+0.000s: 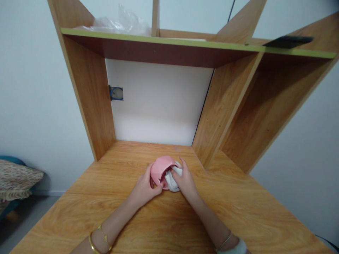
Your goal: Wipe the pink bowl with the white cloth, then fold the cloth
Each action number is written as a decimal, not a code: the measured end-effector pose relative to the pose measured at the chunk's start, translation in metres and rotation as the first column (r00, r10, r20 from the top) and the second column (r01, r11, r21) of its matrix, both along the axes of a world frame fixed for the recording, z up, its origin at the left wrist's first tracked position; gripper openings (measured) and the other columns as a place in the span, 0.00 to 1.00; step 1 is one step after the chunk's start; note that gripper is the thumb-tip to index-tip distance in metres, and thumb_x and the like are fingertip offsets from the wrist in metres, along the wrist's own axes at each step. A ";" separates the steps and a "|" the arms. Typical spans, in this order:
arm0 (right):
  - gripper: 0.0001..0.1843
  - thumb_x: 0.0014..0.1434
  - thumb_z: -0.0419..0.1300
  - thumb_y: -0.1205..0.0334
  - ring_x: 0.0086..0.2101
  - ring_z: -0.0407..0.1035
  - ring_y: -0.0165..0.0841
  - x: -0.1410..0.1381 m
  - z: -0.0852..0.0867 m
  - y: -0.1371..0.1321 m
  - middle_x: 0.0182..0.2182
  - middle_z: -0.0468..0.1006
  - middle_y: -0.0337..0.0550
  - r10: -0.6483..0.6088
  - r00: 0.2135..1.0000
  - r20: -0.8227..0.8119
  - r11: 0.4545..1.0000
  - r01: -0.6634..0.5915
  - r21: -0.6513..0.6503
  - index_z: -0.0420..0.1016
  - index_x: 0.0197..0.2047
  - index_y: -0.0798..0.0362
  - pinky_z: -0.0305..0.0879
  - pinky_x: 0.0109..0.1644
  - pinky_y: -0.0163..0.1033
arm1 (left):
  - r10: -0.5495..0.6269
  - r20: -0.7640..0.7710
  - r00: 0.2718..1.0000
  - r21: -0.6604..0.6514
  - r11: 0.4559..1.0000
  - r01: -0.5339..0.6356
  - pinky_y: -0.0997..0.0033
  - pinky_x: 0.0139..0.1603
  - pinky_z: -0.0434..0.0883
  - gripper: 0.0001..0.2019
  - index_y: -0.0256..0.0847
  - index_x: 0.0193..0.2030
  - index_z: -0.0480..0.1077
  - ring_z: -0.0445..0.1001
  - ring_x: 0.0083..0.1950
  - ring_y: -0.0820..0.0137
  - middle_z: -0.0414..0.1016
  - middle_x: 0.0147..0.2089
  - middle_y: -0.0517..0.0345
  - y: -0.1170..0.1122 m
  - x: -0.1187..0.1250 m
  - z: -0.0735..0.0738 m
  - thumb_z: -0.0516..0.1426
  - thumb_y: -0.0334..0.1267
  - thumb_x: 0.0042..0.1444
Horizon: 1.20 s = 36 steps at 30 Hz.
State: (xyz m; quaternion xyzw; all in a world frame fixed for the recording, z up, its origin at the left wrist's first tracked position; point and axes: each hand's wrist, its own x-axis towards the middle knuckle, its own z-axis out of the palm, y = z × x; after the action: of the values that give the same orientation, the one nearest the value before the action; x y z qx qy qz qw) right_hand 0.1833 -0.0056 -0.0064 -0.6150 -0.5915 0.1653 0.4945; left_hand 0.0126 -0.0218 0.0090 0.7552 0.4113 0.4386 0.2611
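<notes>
A pink, rounded object with faceted sides (162, 165) is tilted above the desk, its dark opening turned toward the right. My left hand (144, 187) is closed around its left side, thumb at the lower rim. At that opening my right hand (186, 182) pinches a white cloth (171, 183). The cloth is bunched and lies partly inside the opening. Some fingers of my right hand are hidden behind the cloth, and the inside of the pink object is mostly out of sight.
The wooden desk (127, 225) spreads under my arms. Shelf uprights (225, 109) rise behind it, with an upper shelf (159, 40) bearing a clear plastic bag (122, 25) and a flat black object (290, 41). A wall socket box (116, 93) shows at the back left. A fringed cloth (17, 178) is at far left.
</notes>
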 end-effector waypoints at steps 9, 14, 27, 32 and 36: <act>0.38 0.51 0.54 0.62 0.35 0.70 0.37 0.006 0.010 -0.008 0.36 0.74 0.43 0.011 0.952 0.305 1.000 -0.018 0.020 0.42 0.63 0.49 0.62 0.36 0.37 | 0.001 -0.094 0.996 0.058 0.998 0.005 0.64 0.51 0.65 0.30 0.40 0.58 0.54 0.67 0.51 0.63 0.66 0.54 0.50 0.004 -0.005 -0.005 0.56 0.36 0.46; 0.38 0.51 0.54 0.62 0.36 0.70 0.40 0.006 0.005 -0.006 0.35 0.75 0.48 0.085 0.932 0.353 0.993 -0.050 -0.107 0.42 0.63 0.54 0.62 0.37 0.38 | -0.044 -0.142 0.989 0.086 0.995 0.056 0.60 0.56 0.60 0.34 0.40 0.59 0.54 0.62 0.57 0.59 0.62 0.58 0.49 0.002 -0.007 -0.004 0.59 0.39 0.44; 0.31 0.53 0.49 0.57 0.45 0.67 0.40 0.004 -0.007 0.004 0.46 0.71 0.55 0.056 0.998 -0.042 0.998 -0.057 -0.032 0.52 0.59 0.60 0.61 0.47 0.43 | -0.117 0.060 0.991 -0.011 0.993 0.118 0.55 0.59 0.53 0.42 0.38 0.63 0.42 0.53 0.61 0.56 0.50 0.63 0.42 0.009 -0.004 -0.014 0.60 0.45 0.47; 0.30 0.52 0.50 0.54 0.46 0.65 0.40 0.001 -0.011 0.008 0.46 0.71 0.53 0.115 0.984 -0.139 0.993 -0.113 0.026 0.55 0.57 0.57 0.60 0.49 0.44 | -0.186 0.124 0.975 -0.031 0.981 0.192 0.60 0.54 0.61 0.36 0.39 0.61 0.42 0.62 0.55 0.60 0.59 0.57 0.45 0.004 0.000 -0.010 0.58 0.41 0.50; 0.33 0.50 0.53 0.56 0.41 0.68 0.38 0.002 -0.011 0.007 0.42 0.73 0.51 0.100 0.989 -0.113 0.995 -0.098 0.019 0.53 0.58 0.58 0.62 0.45 0.42 | -0.129 0.095 0.987 -0.027 0.991 0.132 0.62 0.50 0.65 0.34 0.37 0.60 0.46 0.67 0.51 0.61 0.65 0.52 0.46 0.003 -0.001 -0.006 0.58 0.39 0.49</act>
State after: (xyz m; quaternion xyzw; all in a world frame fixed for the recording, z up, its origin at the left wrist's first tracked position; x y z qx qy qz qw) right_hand 0.1849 0.0018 -0.0172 -0.5713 -0.5933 0.2203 0.5226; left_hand 0.0116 -0.0183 0.0027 0.7549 0.3554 0.4484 0.3205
